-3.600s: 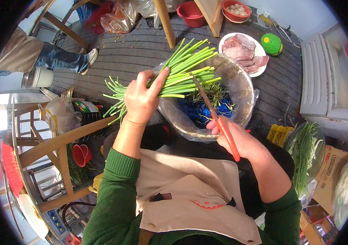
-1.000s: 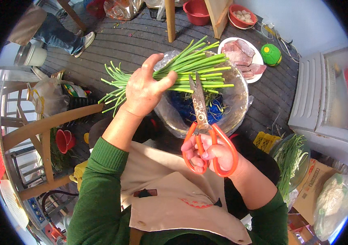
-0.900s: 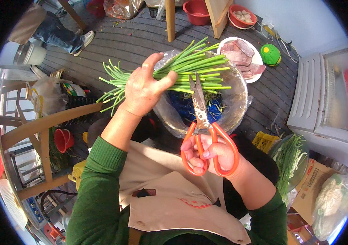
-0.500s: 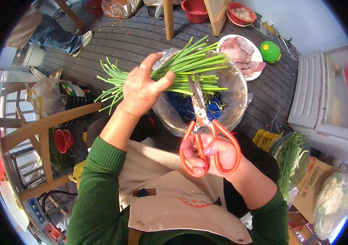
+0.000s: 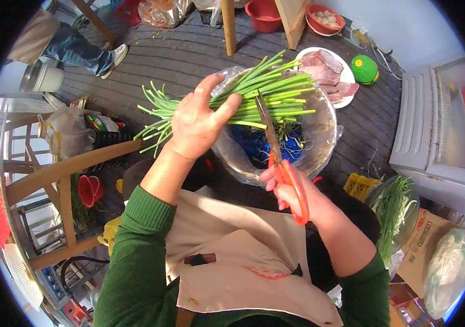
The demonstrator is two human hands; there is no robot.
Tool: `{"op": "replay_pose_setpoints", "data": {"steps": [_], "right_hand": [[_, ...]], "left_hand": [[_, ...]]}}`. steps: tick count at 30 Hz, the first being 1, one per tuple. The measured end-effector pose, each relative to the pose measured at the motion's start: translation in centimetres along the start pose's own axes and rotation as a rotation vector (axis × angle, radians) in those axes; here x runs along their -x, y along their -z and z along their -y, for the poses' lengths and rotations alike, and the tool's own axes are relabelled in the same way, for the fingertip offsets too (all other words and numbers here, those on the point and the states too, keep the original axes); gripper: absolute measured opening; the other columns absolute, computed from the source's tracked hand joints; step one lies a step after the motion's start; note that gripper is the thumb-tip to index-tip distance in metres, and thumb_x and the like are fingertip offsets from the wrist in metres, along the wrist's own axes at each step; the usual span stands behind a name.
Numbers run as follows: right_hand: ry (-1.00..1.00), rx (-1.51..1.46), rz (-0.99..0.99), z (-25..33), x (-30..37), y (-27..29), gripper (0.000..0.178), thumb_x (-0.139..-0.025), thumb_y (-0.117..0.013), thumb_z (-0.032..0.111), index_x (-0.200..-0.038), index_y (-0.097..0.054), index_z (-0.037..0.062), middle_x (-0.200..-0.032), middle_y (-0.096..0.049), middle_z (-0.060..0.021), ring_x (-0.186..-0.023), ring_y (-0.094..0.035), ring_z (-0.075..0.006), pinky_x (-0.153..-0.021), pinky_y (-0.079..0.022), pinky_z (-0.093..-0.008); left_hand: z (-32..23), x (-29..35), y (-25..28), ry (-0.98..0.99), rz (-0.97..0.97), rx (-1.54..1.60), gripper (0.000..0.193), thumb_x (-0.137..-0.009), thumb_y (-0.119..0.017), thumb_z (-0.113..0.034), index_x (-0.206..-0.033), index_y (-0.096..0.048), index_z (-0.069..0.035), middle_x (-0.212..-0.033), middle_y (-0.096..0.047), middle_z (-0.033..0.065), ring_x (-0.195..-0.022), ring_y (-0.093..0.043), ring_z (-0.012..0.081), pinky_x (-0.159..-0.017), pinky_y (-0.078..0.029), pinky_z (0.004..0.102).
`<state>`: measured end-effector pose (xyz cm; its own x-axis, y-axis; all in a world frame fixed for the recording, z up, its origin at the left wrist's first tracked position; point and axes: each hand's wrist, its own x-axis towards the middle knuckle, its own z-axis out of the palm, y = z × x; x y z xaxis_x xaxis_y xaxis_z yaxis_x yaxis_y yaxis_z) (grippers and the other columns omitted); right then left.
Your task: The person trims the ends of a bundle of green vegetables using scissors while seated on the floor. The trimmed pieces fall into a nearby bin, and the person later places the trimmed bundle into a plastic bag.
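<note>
My left hand [image 5: 198,120] is wrapped round a bunch of long green stalks [image 5: 276,90], its thumb and index finger lying over the top. The bunch lies level above a round bin [image 5: 328,128] lined with clear plastic. Inside the bin are thin trimmings on something blue [image 5: 254,144]. In my right hand [image 5: 292,191] is a pair of scissors [image 5: 282,163] with orange-red handles and worn, rusty blades. The blades look nearly closed and point up, their tips against the stalks to the right of my left hand.
A white plate of raw meat slabs [image 5: 347,87] and a green ball-like thing [image 5: 364,69] sit beyond the bin. At right stand a white cabinet [image 5: 407,125] and a bowl of green stalks [image 5: 393,212]. A wooden chair frame [image 5: 80,163] is at left; another person's leg [image 5: 80,52] shows far left.
The scissors have swung edge-on and their blades have come closer together, with the tips now over the stalks. My left hand and the bunch appear slightly further right, as does the whole view.
</note>
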<state>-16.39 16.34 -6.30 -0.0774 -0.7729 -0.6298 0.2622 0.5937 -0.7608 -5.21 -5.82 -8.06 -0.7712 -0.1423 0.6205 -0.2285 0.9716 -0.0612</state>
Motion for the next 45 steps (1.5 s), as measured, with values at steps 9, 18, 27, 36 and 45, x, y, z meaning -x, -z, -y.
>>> {"op": "replay_pose_setpoints", "data": {"steps": [9,18,27,36,45], "right_hand": [[0.073,0.210,-0.061,0.7,0.1,0.7,0.024,-0.081,-0.047,0.019,-0.098,-0.053,0.0027,-0.077,-0.050,-0.0035,-0.061,-0.051,-0.0116,-0.052,-0.044,-0.0238],[0.059,0.342,-0.127,0.8,-0.3,0.4,0.030,-0.090,-0.052,0.034,-0.091,-0.050,0.0039,-0.065,-0.048,-0.0020,-0.048,-0.049,-0.0111,-0.041,-0.044,-0.0257],[0.106,-0.201,-0.156,0.3,-0.4,0.1,0.027,-0.090,-0.052,0.028,-0.080,-0.050,0.0028,-0.049,-0.044,-0.0017,-0.038,-0.044,-0.0111,-0.035,-0.034,-0.0233],[0.256,-0.266,-0.276,-0.4,0.0,1.8,0.014,-0.085,-0.055,0.015,-0.095,-0.050,0.0053,-0.066,-0.048,-0.0012,-0.048,-0.048,-0.0096,-0.041,-0.042,-0.0240],[0.511,0.423,-0.504,0.5,0.7,5.1,0.033,-0.076,-0.052,0.001,-0.108,-0.046,0.0016,-0.094,-0.054,-0.0132,-0.086,-0.056,-0.0269,-0.073,-0.046,-0.0350]], "left_hand": [[0.1,0.1,-0.2,-0.008,0.006,-0.012,0.038,-0.068,-0.061,-0.010,-0.103,-0.058,-0.025,-0.114,-0.053,0.0097,-0.072,-0.059,0.0223,-0.057,-0.050,0.0301],[-0.2,-0.1,0.0,0.016,0.074,-0.045,0.037,-0.068,-0.060,-0.008,-0.101,-0.057,-0.022,-0.109,-0.054,0.0072,-0.065,-0.057,0.0202,-0.056,-0.050,0.0304],[0.0,-0.5,0.1,0.026,0.073,-0.016,0.034,-0.069,-0.060,-0.004,-0.100,-0.058,-0.018,-0.102,-0.057,0.0038,-0.063,-0.056,0.0198,-0.055,-0.048,0.0315],[0.4,-0.5,0.2,0.234,0.202,0.337,0.044,-0.064,-0.067,0.003,-0.104,-0.052,-0.011,-0.096,-0.056,0.0094,-0.082,-0.059,0.0325,-0.067,-0.049,0.0380],[1.3,-0.2,1.2,0.738,0.402,1.064,0.037,-0.076,-0.069,0.001,-0.107,-0.049,-0.006,-0.086,-0.055,0.0014,-0.075,-0.054,0.0116,-0.067,-0.048,0.0276]]}}
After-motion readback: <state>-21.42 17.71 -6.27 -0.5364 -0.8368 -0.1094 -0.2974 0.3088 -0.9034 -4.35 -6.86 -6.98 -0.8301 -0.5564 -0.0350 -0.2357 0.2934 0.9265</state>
